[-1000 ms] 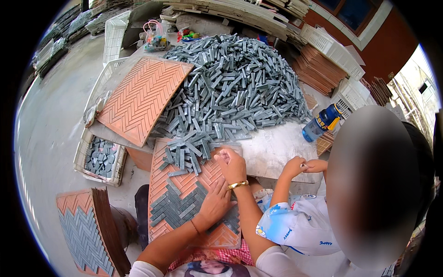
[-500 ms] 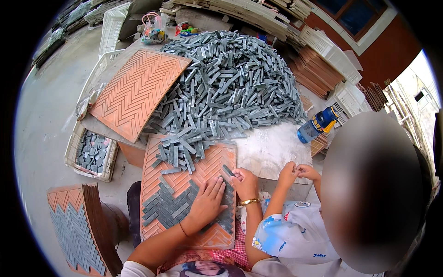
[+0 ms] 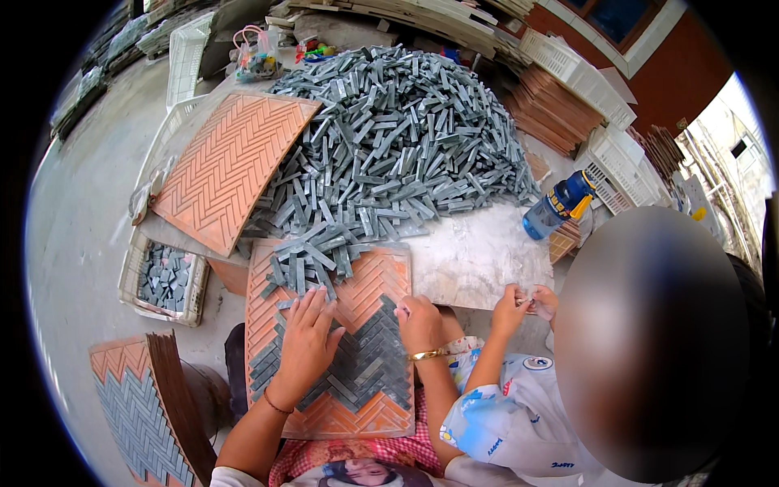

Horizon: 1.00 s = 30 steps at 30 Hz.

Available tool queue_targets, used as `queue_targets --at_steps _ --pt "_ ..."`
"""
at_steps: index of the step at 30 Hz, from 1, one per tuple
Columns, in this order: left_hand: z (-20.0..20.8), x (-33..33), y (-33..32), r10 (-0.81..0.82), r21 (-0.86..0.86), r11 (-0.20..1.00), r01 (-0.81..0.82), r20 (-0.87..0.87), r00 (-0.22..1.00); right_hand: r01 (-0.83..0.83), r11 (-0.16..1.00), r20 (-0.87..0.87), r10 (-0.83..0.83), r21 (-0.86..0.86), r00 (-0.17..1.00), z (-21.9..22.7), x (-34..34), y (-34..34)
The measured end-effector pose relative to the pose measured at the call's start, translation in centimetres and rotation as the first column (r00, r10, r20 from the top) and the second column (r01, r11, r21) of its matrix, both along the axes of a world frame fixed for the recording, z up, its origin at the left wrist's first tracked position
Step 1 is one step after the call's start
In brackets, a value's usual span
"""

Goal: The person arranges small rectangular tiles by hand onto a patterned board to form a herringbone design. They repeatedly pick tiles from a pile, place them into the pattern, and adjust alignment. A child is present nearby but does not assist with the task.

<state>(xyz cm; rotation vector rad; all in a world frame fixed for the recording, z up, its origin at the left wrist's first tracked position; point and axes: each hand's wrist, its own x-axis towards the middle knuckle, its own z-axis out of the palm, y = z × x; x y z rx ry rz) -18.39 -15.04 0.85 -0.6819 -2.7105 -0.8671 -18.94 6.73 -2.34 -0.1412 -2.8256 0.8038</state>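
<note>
Concrete floor [image 3: 77,268] surrounds a herringbone tray [image 3: 381,420] at lower centre. Loose grey tiles [image 3: 306,264], many pointing up-frame, lie just above the nearer left hand [image 3: 308,339], fingers extended; apart, the curled right hand [image 3: 422,326] hides any grip.

Grey floor [image 3: 81,243], dark red wall [image 3: 686,85]

The pale, dust-smeared tabletop [image 3: 487,272] carries a large heap of grey tile strips [image 3: 398,146] across its middle and far part, an orange panel with herringbone grooves [image 3: 231,166] on the left, a clear bag with pink handles [image 3: 258,65] toward the far left corner, and a blue bottle [image 3: 549,215] by the right edge.
</note>
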Motion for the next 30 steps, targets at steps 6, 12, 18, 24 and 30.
queue_targets --at_steps 6,12,18,24,30 --pt "-0.3 -2.6 0.3 0.085 0.063 0.995 -0.079 -0.107 0.991 -0.010 1.000 -0.196 0.004 -0.030 0.981 2.7 -3.4 -4.7" --pt "0.4 -6.8 0.3 0.060 -0.040 0.997 -0.068 -0.161 0.985 0.052 0.875 0.126 0.010 -0.482 0.992 1.1 -8.7 -6.9" --pt "0.9 -7.7 1.7 0.089 -0.116 0.986 -0.119 -0.236 0.968 0.066 0.911 0.041 -0.054 -0.406 0.998 2.6 -6.0 -1.0" --pt "-0.4 -9.1 3.7 0.201 -0.345 0.894 -0.284 -0.258 0.945 0.082 0.976 0.123 -0.058 -0.202 0.991 0.4 -3.1 2.4" --pt "-0.9 -9.4 2.6 0.267 -0.145 0.941 -0.307 -0.242 0.933 0.051 0.989 0.111 -0.035 -0.141 0.993 1.5 -1.8 1.5"
